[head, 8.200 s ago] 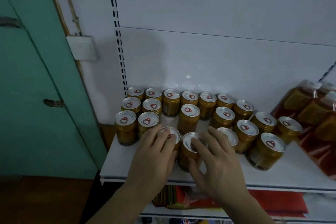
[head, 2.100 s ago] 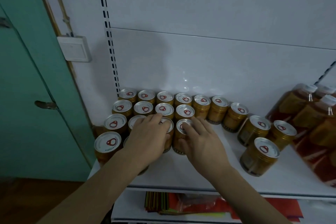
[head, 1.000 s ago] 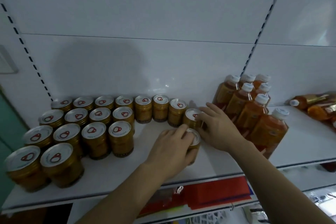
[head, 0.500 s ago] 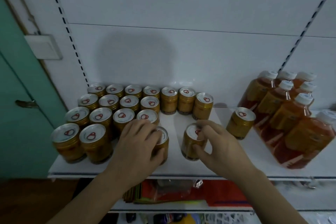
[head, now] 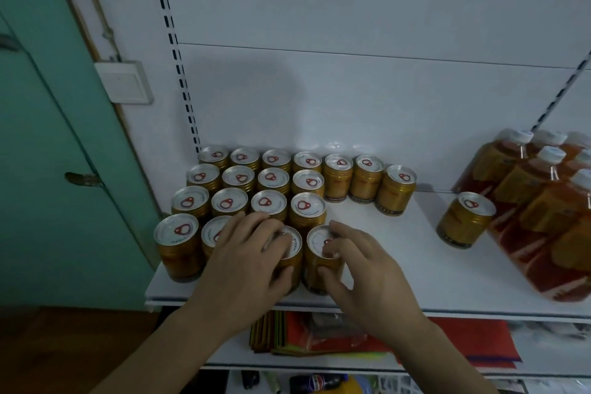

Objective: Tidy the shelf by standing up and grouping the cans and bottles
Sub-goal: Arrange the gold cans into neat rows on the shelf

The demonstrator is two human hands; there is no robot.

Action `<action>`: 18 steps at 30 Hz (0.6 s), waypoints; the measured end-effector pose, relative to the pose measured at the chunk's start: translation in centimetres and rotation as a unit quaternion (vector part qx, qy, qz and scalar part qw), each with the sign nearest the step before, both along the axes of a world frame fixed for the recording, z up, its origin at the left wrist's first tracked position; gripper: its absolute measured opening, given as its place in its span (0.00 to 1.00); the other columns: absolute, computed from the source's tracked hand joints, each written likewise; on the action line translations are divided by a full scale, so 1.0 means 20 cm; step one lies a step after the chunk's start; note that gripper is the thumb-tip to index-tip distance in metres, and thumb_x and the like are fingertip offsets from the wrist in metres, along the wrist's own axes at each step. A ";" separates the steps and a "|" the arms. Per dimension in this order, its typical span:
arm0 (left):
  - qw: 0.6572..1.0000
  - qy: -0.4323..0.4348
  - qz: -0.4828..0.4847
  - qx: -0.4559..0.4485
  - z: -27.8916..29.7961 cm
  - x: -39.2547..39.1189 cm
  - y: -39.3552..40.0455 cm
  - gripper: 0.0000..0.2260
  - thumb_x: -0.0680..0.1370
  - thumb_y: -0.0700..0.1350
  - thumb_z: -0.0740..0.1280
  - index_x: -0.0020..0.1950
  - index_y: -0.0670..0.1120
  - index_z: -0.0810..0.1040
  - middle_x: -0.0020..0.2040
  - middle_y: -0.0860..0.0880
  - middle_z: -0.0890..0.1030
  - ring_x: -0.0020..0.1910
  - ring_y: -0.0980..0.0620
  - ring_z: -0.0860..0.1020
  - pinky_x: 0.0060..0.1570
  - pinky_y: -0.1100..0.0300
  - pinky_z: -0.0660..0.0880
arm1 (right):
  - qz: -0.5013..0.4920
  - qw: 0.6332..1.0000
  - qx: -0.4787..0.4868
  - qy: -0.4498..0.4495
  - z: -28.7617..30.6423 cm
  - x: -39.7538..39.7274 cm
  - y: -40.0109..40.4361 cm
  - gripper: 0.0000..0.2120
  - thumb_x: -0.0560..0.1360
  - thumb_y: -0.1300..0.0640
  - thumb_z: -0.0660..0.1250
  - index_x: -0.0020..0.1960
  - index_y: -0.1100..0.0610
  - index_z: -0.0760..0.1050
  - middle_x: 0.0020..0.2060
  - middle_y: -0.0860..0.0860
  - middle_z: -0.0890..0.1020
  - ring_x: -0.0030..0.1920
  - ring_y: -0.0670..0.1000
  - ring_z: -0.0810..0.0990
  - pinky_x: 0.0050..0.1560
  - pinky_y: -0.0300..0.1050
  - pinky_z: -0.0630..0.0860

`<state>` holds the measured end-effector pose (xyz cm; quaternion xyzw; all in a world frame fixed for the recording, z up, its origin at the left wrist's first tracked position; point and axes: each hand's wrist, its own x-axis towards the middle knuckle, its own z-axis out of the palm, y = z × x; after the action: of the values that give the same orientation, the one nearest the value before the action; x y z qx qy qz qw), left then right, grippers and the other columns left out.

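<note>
Several gold cans with silver pull-tab lids stand upright in a packed block [head: 243, 182] at the left of the white shelf [head: 399, 278]. My left hand [head: 252, 262] grips a front-row can [head: 292, 261] from above. My right hand [head: 361, 269] grips the can beside it [head: 319, 253], thumb on its front, fingers over the lid. Three cans [head: 366, 177] continue the back row to the right. One can [head: 465, 219] stands alone beside several upright orange drink bottles [head: 537, 189] at the right.
A green door [head: 48, 153] and a wall switch [head: 124, 81] are left of the shelf. Slotted uprights [head: 174, 51] run up the white back panel. A lower shelf holds red and coloured packets [head: 319, 339]. Bare shelf surface lies between the can block and the lone can.
Both hands slid their cans left into the front row, closing the gap between them. The view shifted right, showing fewer bottles.
</note>
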<state>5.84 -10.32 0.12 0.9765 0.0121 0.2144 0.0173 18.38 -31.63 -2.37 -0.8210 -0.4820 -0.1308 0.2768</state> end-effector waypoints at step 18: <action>0.998 0.012 -0.001 -0.068 -0.03 0.00 0.12 0.15 0.78 0.56 0.63 0.59 0.50 0.79 0.70 0.46 0.76 0.75 0.43 0.70 0.73 0.42 0.70 | -0.058 0.996 0.011 -0.072 -0.05 -0.08 0.15 0.17 0.80 0.50 0.69 0.65 0.56 0.81 0.70 0.57 0.80 0.68 0.59 0.80 0.67 0.55 0.81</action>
<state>5.78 -8.01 -0.45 0.9756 0.0258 0.2014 0.0837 16.68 -28.60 -3.31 -0.8329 -0.4506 -0.2106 0.2426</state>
